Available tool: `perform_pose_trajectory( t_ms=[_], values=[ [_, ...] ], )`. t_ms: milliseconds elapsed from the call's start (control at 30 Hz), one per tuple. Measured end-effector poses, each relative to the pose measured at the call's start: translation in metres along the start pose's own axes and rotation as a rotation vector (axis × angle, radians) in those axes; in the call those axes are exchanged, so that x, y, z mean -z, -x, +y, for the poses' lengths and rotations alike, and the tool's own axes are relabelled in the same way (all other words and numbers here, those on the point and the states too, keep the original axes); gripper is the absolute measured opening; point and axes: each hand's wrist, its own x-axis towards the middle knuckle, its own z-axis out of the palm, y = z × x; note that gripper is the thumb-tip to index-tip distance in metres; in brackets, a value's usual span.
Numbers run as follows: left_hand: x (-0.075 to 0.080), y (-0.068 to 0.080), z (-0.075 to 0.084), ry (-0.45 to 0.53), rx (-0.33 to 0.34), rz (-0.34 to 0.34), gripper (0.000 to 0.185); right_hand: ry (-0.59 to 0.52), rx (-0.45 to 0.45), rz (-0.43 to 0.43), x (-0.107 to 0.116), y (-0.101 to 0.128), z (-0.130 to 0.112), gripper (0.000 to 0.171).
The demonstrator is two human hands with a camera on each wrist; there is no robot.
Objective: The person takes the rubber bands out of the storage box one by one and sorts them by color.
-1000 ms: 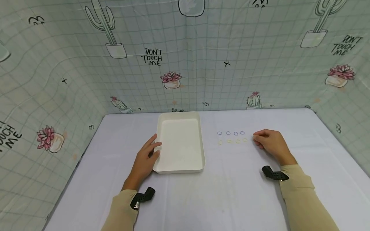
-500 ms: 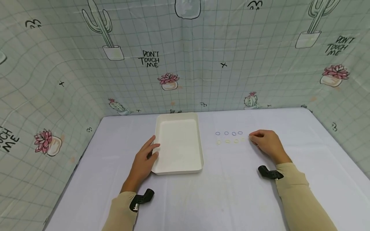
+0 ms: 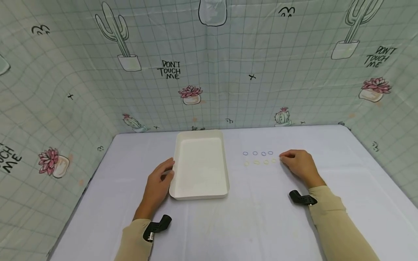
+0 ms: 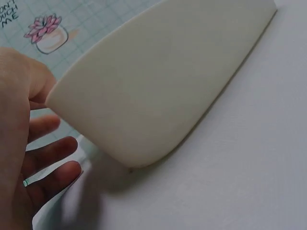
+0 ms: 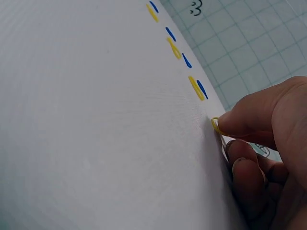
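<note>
My left hand point(image 3: 156, 186) lies at the left side of a white rectangular tray point(image 3: 225, 174), thumb and index finger touching its rim. In the left wrist view, several relaxed fingers point(image 4: 55, 153) show beside the tray's corner point(image 4: 120, 139). To the right of the tray, small blue rings point(image 3: 245, 153) lie in a row, with a row of thin yellow rings point(image 3: 256, 162) nearer me. My right hand point(image 3: 300, 165) has its thumb and fingers bent beside the rightmost yellow ring point(image 5: 214, 123). The thumb partly covers that ring in the right wrist view; whether it is pinched is unclear.
A white cloth point(image 3: 209, 232) covers the table. Behind and beside it hangs a gridded fabric point(image 3: 222, 79) printed with cacti. Black wrist cameras point(image 3: 303, 198) sit on both sleeves, low over the cloth.
My left fingers have drawn back from over the tray's rim to its outer left edge. My right hand has moved slightly left, closer to the rightmost yellow ring.
</note>
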Motion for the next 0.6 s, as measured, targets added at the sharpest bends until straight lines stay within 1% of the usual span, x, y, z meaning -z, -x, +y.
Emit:
perform_pose_trajectory(
  t_ms=[100, 233, 367, 433, 500, 567, 600],
  values=[
    [0.004, 0.000, 0.001, -0.027, 0.025, 0.019, 0.038, 0.006, 0.013, -0.003, 0.000, 0.000, -0.001, 0.025],
    [0.014, -0.004, 0.003, -0.077, 0.046, 0.017, 0.036, -0.005, 0.011, -0.019, 0.004, 0.000, -0.004, 0.027],
    [0.025, -0.008, 0.004, -0.129, 0.040, 0.013, 0.036, -0.021, -0.015, -0.047, 0.014, -0.001, -0.007, 0.033],
    [0.031, -0.010, 0.004, -0.196, 0.026, 0.010, 0.037, 0.007, -0.014, -0.047, 0.021, -0.001, -0.009, 0.037],
    [0.037, -0.012, 0.003, -0.296, -0.008, 0.007, 0.037, 0.061, 0.007, -0.035, 0.027, 0.000, -0.010, 0.040],
    [0.043, -0.014, 0.003, -0.424, -0.065, 0.018, 0.036, 0.140, 0.054, -0.003, 0.034, 0.000, -0.010, 0.041],
    [0.046, -0.015, 0.002, -0.488, -0.109, 0.031, 0.036, 0.179, 0.077, 0.015, 0.037, 0.001, -0.011, 0.042]
  ],
)
